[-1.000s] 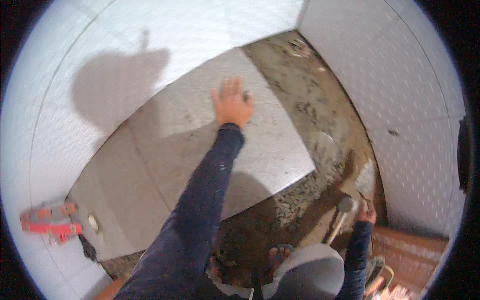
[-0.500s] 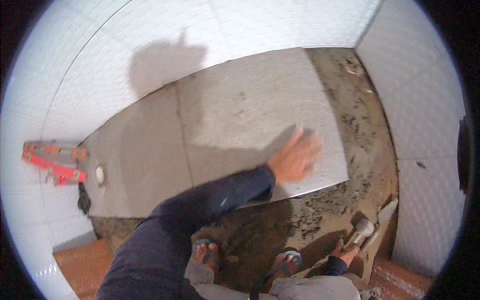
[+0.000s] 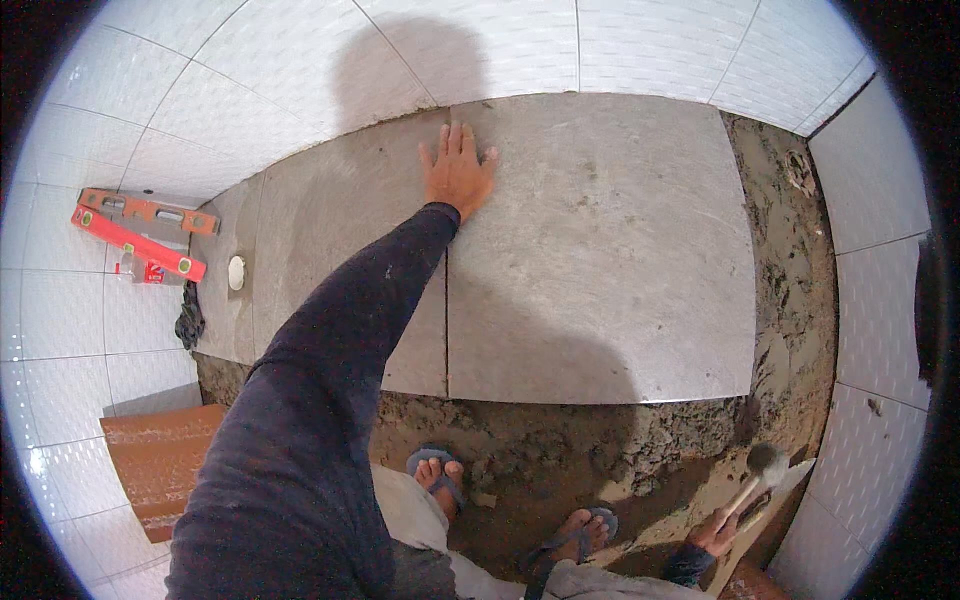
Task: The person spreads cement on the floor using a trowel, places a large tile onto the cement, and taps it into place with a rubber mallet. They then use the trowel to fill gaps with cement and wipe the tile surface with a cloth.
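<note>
My left hand (image 3: 460,178) lies flat, fingers spread, across the joint between two large grey floor tiles, close to the back wall. The right one of these, a grey tile (image 3: 640,250), has its front edge above wet mortar. To its left lies another grey tile (image 3: 340,220). Low at the right, my right hand (image 3: 714,533) is closed around the handle of a mallet (image 3: 765,464). The mallet's pale grey head points up and away, over the mortar bed and off the tiles.
Rough mortar (image 3: 790,270) runs along the right wall and around my sandalled feet. At the left wall are two red and orange spirit levels (image 3: 140,240), a small plastic bottle (image 3: 150,271) and a black rag (image 3: 188,315). A brown curved piece (image 3: 165,470) stands nearer.
My left hand has moved left and away from me, from the right tile's near part to the joint by the wall. The mallet stays in my right hand; the view has shifted.
</note>
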`<state>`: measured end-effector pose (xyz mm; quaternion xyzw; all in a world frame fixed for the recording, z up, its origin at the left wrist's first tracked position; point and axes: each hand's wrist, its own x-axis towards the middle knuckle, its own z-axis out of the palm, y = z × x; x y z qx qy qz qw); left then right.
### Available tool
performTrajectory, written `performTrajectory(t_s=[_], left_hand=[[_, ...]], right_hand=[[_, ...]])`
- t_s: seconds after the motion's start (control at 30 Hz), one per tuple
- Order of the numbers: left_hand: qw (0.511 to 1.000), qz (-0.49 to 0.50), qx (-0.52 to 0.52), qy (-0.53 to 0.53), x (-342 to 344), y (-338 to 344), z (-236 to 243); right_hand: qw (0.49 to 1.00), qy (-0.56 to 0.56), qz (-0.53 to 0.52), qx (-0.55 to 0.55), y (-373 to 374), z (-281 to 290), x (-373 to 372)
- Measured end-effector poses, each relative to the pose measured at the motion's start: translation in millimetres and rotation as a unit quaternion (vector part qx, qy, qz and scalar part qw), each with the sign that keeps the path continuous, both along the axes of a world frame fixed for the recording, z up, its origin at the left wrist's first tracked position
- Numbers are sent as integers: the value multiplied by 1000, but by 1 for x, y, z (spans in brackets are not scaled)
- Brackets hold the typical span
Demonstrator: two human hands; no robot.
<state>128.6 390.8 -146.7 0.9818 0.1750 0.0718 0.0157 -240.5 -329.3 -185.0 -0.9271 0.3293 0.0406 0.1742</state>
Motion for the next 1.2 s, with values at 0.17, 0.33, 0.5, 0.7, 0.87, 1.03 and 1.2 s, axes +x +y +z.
performTrajectory(t_s=[0.17, 0.33, 0.5, 0.7, 0.87, 1.03, 1.2], left_hand=[[1000, 11, -4, -12, 3, -7, -12], [999, 1, 4, -46, 6, -8, -10], [997, -11, -31, -74, 8, -6, -16], [996, 7, -23, -87, 11, -4, -22], [998, 12, 3, -63, 9, -5, -19], [999, 22, 21, -33, 10, -7, -15], [999, 19, 42, -22, 12, -3, -17]], right_hand=[[938, -130, 165, 277, 108, 44, 130], [874, -118, 311, 354, 258, 96, 274], [807, -192, 372, 417, 374, 105, 361], [834, -202, 485, 169, 451, 77, 413], [865, -138, 450, 174, 463, 72, 424], [864, -160, 454, 150, 463, 76, 427], [860, -105, 471, 164, 458, 76, 423]])
